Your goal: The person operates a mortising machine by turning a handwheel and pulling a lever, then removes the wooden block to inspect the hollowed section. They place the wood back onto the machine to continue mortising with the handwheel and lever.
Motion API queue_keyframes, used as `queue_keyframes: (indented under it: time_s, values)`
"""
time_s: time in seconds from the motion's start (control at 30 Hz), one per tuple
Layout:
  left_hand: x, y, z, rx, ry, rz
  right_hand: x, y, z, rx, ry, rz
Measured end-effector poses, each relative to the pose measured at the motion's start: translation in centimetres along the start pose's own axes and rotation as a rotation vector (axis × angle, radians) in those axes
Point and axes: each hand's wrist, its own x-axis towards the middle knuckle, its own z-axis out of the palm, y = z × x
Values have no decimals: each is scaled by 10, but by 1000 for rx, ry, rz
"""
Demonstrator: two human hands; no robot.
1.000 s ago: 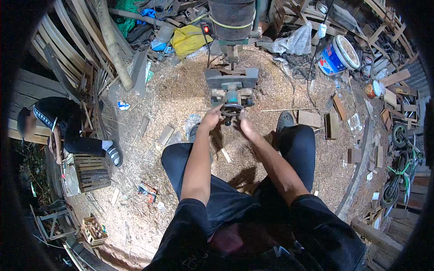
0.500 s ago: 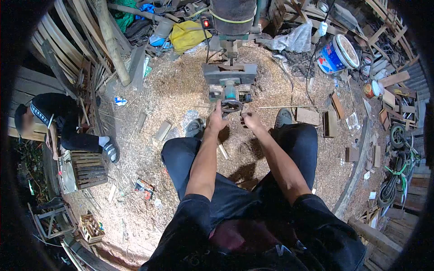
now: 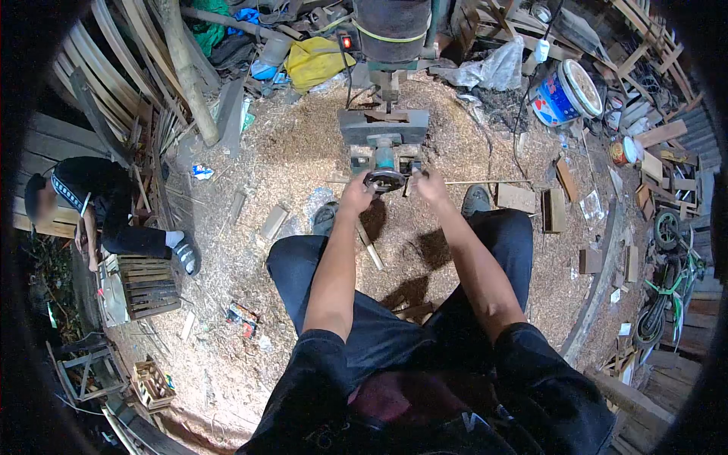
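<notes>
A dark handwheel [image 3: 385,180] sits at the front of a floor-standing machine with a vertical bit [image 3: 389,100]. My left hand [image 3: 355,196] is closed on the left side of the wheel's rim. To the right of the wheel, my right hand [image 3: 431,187] is closed beside a small dark part low on the machine. What its fingers hold is hidden. Behind the wheel is the machine's metal vise [image 3: 384,127], with a piece of wood in its top. A teal screw housing [image 3: 385,158] stands between the vise and the wheel.
Wood shavings [image 3: 303,144] cover the floor. Wood blocks [image 3: 516,197] lie at the right, near a blue-and-white bucket [image 3: 565,95]. A seated person [image 3: 98,201] bends forward at the left. A motorbike [image 3: 667,284] stands far right. Cables [image 3: 523,106] hang by the machine.
My right hand has moved up and slightly right, away from the wheel's lower right side. My left hand has shifted slightly left and its fingers now wrap the rim.
</notes>
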Motion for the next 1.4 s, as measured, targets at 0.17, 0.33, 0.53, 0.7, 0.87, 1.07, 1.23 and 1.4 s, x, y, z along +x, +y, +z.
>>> queue_keyframes:
  time_s: [0.17, 0.33, 0.53, 0.7, 0.87, 1.07, 1.23, 1.4]
  values:
    - [6, -29, 31, 204, 23, -226, 28, 39, 6, -37, 20, -30]
    - [-3, -7, 37, 363, -32, -82, -6, 35, 4, -169, -6, -35]
    - [-9, -12, 40, 239, 10, -108, 6, 53, 4, -55, -43, -46]
    - [-8, -4, 25, 287, -69, -105, 18, 56, 4, 16, -64, 22]
    - [22, 8, -13, 154, 222, -119, 50, 12, -18, 92, 54, -167]
    - [46, 179, -118, 79, 749, 461, 89, -169, -94, 266, 242, -456]
    - [80, 303, -185, 161, 953, 983, 102, -328, -147, 242, 472, -604]
    - [115, 332, -182, 191, 946, 1003, 174, -418, -169, 262, 502, -598]
